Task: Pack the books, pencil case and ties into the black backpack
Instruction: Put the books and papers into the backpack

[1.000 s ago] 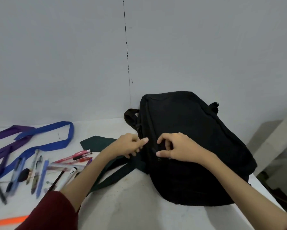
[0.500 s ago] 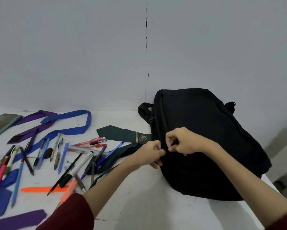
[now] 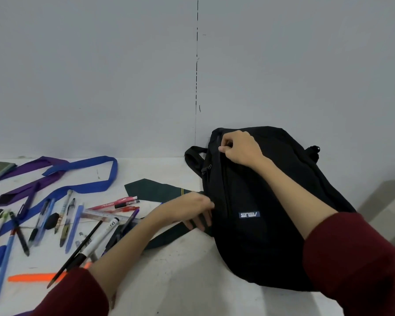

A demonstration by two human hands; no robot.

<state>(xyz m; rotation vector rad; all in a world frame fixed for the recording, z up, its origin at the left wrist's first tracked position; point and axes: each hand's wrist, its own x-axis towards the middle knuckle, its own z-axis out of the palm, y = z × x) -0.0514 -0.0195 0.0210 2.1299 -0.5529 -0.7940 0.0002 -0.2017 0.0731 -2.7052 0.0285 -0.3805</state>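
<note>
The right hand (image 3: 240, 148) has run its pinched zipper pull up the black backpack (image 3: 272, 201) since a second ago; the left hand (image 3: 192, 207), fingers relaxed, braces its side, opening it for packing.

Beside the black backpack (image 3: 272, 213), the green tie (image 3: 155, 190) vanishes beneath the left hand (image 3: 189, 206); whatever the right hand (image 3: 240, 148) pinches on top stays hidden by its fingers.

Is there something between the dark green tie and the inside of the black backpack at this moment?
Yes: the black backpack shows no opening yet. The right hand pinches something at its top edge, probably a zipper pull; the left hand rests at its side, over the dark green tie, which lies beside the pack.
</note>
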